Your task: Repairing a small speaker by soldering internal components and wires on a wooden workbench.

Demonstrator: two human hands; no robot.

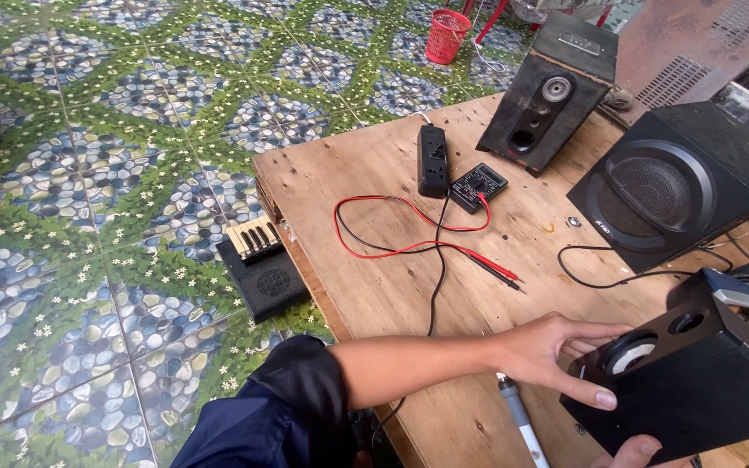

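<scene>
1. Outdoor-looking floor [88, 173] of pebble-and-flower patterned tiles; a raw plywood desk [366, 173] stands on it, with a red mesh basket [447, 35] far behind.
2. Left hand [556, 355]: fingers spread and pressed flat on the front face of a small black speaker [695, 381] lying tilted at the desk's near right corner; thumb along its lower edge.
3. Right hand [630, 451]: only a fingertip or two shows at the bottom edge, touching the same speaker's underside; whether it grips cannot be told.
4. Speaker casing appears closed, no screws or panels removed as far as visible; any opening or testing is yet undone.
5. Grey-handled tool [520, 420] lies on the desk just beside the left wrist, untouched.
6. Multimeter [478, 186] with red and black probe leads [409, 234] lying loose mid-desk, beside a black power strip [433, 160].
7. Subwoofer [669, 191] and second small speaker [548, 100] stand at the far right.
8. Small keyboard toy [262, 260] on the floor against the desk's left edge.
</scene>
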